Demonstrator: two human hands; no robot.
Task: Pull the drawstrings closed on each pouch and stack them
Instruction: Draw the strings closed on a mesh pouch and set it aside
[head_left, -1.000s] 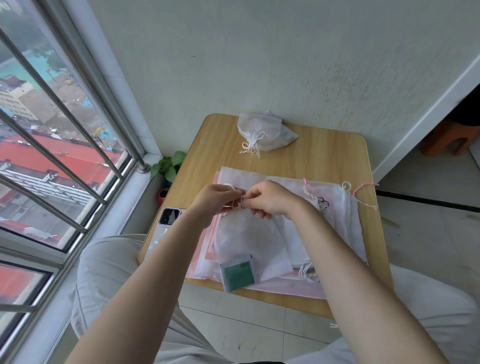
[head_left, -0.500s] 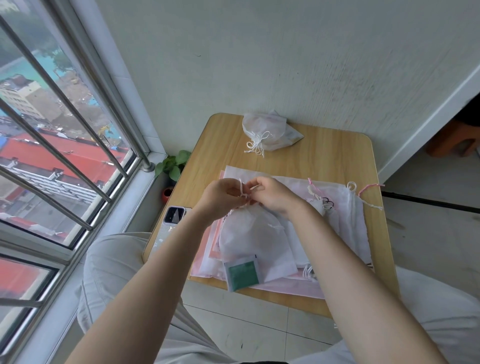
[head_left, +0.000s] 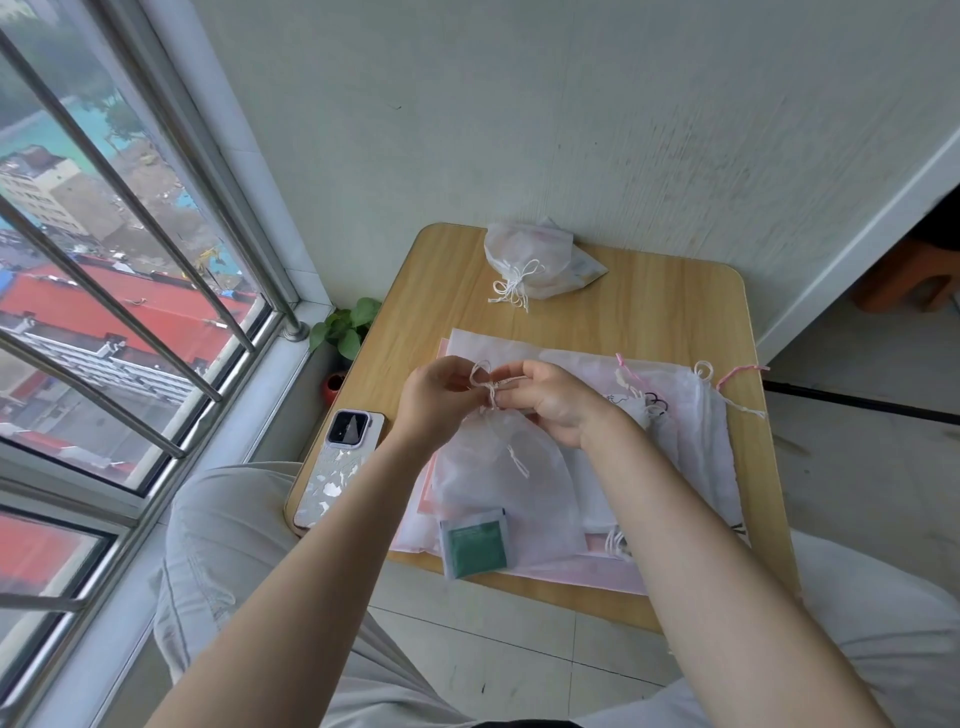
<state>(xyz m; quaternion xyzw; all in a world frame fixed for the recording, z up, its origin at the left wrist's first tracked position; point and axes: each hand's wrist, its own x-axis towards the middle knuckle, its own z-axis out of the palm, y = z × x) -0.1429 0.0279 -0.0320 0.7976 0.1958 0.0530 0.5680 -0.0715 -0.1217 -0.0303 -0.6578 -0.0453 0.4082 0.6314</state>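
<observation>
Soft, even daylight comes in from the window (head_left: 119, 291) on the left and fills the scene; it is bright without harsh glare. Shadows are faint and diffuse, with only a weak one beneath the bench (head_left: 649, 312) edge. The wide-angle lens bends the window bars and wall lines toward the edges. The centre is fairly sharp, the forearms nearest the camera slightly soft

The sheer white pouch (head_left: 498, 483) I'm tying lies near the tabletop's front edge, neck gathered, its white drawstring (head_left: 485, 382) looped in a bow. It lies on flat pouches (head_left: 691, 441), white and pink, spread toward the right edge. A tied white pouch (head_left: 524, 257) sits at the back edge.
</observation>
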